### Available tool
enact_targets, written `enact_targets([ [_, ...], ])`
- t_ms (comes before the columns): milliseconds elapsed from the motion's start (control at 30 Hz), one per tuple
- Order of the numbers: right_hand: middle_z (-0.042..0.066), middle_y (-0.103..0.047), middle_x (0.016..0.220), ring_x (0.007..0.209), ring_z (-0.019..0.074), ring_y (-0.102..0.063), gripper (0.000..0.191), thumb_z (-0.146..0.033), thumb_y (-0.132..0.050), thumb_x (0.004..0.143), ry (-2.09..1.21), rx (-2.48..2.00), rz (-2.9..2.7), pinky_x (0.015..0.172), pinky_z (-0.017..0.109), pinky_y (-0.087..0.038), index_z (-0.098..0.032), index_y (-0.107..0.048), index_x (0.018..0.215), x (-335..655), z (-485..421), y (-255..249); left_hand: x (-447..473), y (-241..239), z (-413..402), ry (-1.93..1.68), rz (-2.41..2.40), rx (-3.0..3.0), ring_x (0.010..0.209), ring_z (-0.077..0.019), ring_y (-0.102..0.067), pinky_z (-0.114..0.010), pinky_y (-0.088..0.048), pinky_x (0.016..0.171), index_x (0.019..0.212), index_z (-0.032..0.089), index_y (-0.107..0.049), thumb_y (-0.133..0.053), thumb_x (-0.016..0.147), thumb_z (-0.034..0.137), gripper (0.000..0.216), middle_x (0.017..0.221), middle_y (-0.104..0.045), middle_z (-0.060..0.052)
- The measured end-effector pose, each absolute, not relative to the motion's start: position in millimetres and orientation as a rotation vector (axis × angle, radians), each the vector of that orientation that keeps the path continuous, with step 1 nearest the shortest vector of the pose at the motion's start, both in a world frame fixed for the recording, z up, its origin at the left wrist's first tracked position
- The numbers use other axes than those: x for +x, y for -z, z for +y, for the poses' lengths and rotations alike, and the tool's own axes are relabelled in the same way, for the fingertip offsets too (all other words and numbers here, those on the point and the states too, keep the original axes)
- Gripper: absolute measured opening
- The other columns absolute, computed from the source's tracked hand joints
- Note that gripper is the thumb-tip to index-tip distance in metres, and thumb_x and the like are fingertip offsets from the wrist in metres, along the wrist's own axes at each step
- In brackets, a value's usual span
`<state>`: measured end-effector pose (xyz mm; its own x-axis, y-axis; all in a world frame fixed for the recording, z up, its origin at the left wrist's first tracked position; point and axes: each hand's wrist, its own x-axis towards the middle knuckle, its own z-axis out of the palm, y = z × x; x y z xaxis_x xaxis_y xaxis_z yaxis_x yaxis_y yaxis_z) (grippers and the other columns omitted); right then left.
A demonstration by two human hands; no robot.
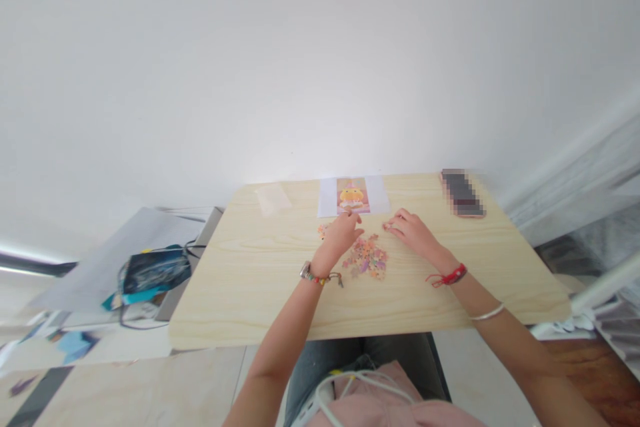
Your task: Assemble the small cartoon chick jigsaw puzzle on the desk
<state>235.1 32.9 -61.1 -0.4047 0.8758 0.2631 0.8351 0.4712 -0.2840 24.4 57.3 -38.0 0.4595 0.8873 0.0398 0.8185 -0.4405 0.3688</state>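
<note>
A heap of small colourful jigsaw pieces (369, 259) lies in the middle of a light wooden table (250, 280). My left hand (343, 232) rests at the heap's left edge, fingers curled down onto the pieces. My right hand (410, 230) lies at the heap's upper right, fingers stretched flat and pointing left. Just beyond both hands lies a white sheet with a picture of a yellow cartoon figure (353, 195).
A phone (463, 193) lies at the table's far right corner. A clear plastic bag (273, 199) lies at the far left. Left of the table a lower surface holds a dark blue bag (153, 270) and cables. A white wall rises behind.
</note>
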Motion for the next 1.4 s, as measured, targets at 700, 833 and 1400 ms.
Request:
enact_targets([
  [700, 0.006, -0.052, 0.090, 0.078, 0.0155, -0.055, 0.011, -0.022, -0.056, 0.078, -0.259, -1.366, -2.551, 0.071, 0.028, -0.042, -0.014, -0.059, 0.086, 207, 44, 67, 39, 52, 55, -0.164, 1.351, 2.504, 0.085, -0.0168, -0.056, -0.027, -0.044, 0.076, 0.091, 0.015, -0.061, -0.049, 0.080, 0.021, 0.018, 0.092, -0.054, -0.008],
  [833, 0.006, -0.052, 0.088, 0.079, 0.0153, -0.055, 0.008, -0.021, -0.054, 0.079, -0.284, -1.390, -2.577, 0.072, 0.027, -0.041, -0.015, -0.059, 0.082, 205, 46, 67, 44, 52, 61, -0.119, 1.329, 2.519, 0.079, -0.0168, -0.057, -0.027, -0.045, 0.072, 0.083, 0.012, -0.063, -0.048, 0.079, 0.017, 0.016, 0.086, -0.055, -0.009],
  [1400, 0.006, -0.049, 0.093, 0.086, 0.0169, -0.052, 0.010, -0.021, -0.052, 0.081, -0.335, -1.090, -2.470, 0.077, 0.032, -0.042, -0.017, -0.056, 0.089, 160, 54, 37, -10, 18, 40, -0.279, 1.574, 2.501, 0.086, -0.0166, -0.054, -0.026, -0.044, 0.072, 0.089, 0.017, -0.058, -0.045, 0.083, 0.025, 0.016, 0.097, -0.049, -0.007],
])
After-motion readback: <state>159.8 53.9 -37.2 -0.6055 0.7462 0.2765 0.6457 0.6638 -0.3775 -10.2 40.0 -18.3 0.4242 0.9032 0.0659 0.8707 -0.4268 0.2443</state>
